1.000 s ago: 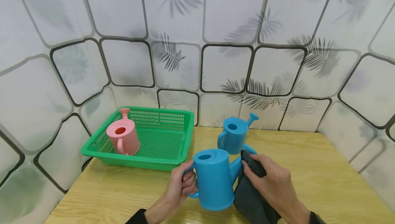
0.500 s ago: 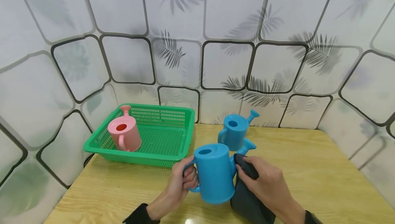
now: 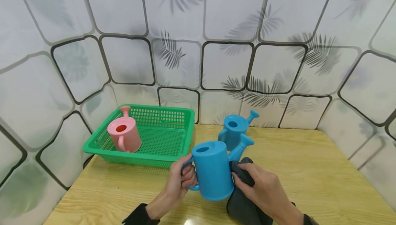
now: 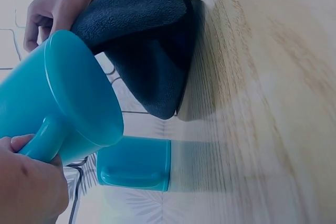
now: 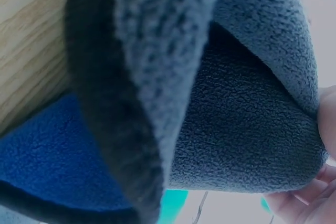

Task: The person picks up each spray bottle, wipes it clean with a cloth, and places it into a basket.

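A person's two hands work on a blue watering can (image 3: 214, 171) above a wooden counter (image 3: 328, 173), the can hanging between them in front of a patterned backdrop (image 3: 179, 60). The left hand (image 3: 180, 180) grips the can's handle, fingers curled round it, while the right hand (image 3: 263, 185) pinches a dark gray cloth (image 3: 245, 204) between thumb and fingers, pressing it to the can's side just below the base of the spout (image 3: 239, 149). The spout points up and away to the right. The cloth drapes in loose folds below the right hand; from the right wrist, its fleecy surface fills much of the view, with fingertips (image 5: 328, 124) on its edge.

Behind, a second blue can (image 3: 235, 130) stands upright on the counter, its own spout also to the right, partly hidden by the held one. At left, a green plastic basket (image 3: 130, 158) with slotted walls sits near the counter's back edge, a pink can (image 3: 131, 139) upright inside at its left end, handle toward the person. Black sleeves (image 3: 141, 215) show at both wrists.
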Motion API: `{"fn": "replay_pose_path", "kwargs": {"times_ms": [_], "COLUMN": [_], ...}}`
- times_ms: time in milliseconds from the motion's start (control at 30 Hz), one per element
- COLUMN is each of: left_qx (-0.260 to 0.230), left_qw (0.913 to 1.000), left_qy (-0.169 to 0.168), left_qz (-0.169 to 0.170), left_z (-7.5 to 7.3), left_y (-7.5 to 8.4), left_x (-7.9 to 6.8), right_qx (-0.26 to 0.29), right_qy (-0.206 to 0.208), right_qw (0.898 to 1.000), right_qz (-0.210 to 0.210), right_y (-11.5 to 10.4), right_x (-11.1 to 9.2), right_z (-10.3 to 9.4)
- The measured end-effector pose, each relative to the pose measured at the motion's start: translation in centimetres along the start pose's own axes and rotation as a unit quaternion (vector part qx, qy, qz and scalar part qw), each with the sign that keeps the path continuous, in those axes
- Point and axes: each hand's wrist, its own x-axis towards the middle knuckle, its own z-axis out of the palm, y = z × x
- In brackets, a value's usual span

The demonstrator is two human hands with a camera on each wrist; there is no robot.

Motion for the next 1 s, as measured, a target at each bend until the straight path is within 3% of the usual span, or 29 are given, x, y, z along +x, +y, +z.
{"fn": "replay_pose_path", "kwargs": {"times_ms": [567, 1000], "left_qx": [-0.01, -0.012], "left_qw": [0.9999, 0.9999], "left_qy": [-0.008, -0.008], "left_qz": [-0.006, 0.003], "left_z": [-0.2, -0.2], "left_y": [-0.5, -0.5], "left_x": [-0.2, -0.3], "right_qx": [-0.028, -0.034], "right_qy": [0.073, 0.074], "right_qw": [0.996, 0.995], "right_qz": [0.042, 0.054], "right_y": [1.5, 1.5], "right_x": [1.1, 1.2], "right_z": [-1.1, -1.1]}}
